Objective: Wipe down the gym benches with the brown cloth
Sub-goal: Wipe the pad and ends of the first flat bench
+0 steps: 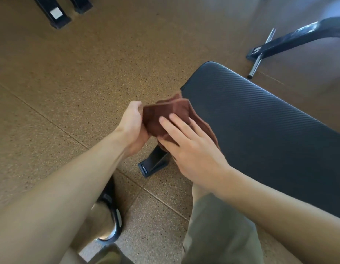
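Note:
A folded brown cloth (165, 115) is held in the air between both hands, just off the near-left edge of a black ribbed bench pad (260, 126). My left hand (134, 126) grips the cloth's left side with curled fingers. My right hand (190, 147) lies over the cloth's lower right part, fingers stretched flat on its top face and thumb hidden beneath. The cloth's far edge hangs beside the pad's rounded end.
A black bench foot (153, 164) rests on the speckled brown rubber floor (79, 82) below the hands. Another bench's frame with a chrome bar (260, 54) stands at the far right. Two black equipment feet (58, 14) sit at the top left. My shoe (112, 212) is below.

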Tool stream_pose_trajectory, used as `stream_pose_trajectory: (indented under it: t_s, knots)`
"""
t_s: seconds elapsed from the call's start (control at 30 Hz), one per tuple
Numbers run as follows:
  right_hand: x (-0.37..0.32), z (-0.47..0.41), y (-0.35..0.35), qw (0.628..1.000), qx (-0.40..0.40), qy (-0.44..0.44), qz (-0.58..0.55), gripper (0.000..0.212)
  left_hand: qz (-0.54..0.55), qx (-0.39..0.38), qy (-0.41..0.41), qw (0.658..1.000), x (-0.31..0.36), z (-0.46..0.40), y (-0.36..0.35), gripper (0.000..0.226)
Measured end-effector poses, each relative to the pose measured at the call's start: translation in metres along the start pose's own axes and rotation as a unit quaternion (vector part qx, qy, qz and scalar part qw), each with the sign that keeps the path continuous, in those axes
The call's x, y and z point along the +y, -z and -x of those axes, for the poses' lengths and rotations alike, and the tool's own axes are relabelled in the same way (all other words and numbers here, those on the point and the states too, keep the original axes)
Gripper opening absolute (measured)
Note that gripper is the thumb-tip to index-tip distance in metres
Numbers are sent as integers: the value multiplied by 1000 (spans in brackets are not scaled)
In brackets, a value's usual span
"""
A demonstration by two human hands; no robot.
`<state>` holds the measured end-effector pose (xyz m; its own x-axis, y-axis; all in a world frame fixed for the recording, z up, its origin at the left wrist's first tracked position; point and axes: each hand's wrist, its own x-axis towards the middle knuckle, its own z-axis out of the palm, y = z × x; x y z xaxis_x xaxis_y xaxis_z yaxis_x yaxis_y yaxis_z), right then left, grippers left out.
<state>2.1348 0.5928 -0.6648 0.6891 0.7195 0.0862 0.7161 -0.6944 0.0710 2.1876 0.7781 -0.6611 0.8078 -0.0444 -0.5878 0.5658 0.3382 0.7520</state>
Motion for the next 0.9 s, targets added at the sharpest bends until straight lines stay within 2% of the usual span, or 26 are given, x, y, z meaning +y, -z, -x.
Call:
stream_pose_trajectory:
  t_s: [0.13,0.2,0.33,0.47,0.6,0.77,0.83,0.9]
  knots:
    - [14,82,7,1000,-2,-12,13,52,-12,11,7,1000,0,0,-2,70]
    - [17,94,10,1000,-4,-22,7,52,-19,15,2,1000,-1,1,-3,68]
    - [18,48,8,999,11,-3,-44,41,-59,26,-15,998,-3,2,-5,66]
    - [15,-10,3,992,41,-1,-121,33,-161,62,-33,984,13,2,-3,65]
    - [5,-42,8,988,55,-45,-135,34,-148,73,-26,986,14,5,-11,61]
    - [14,43,8,994,9,-40,-103,48,-161,99,-64,980,8,5,-17,61]
    - [20,70,11,995,1,-37,-97,48,-166,115,-78,976,5,5,-20,58]
    - [24,60,11,991,22,-36,-124,42,-161,138,-91,973,-2,5,-21,54]
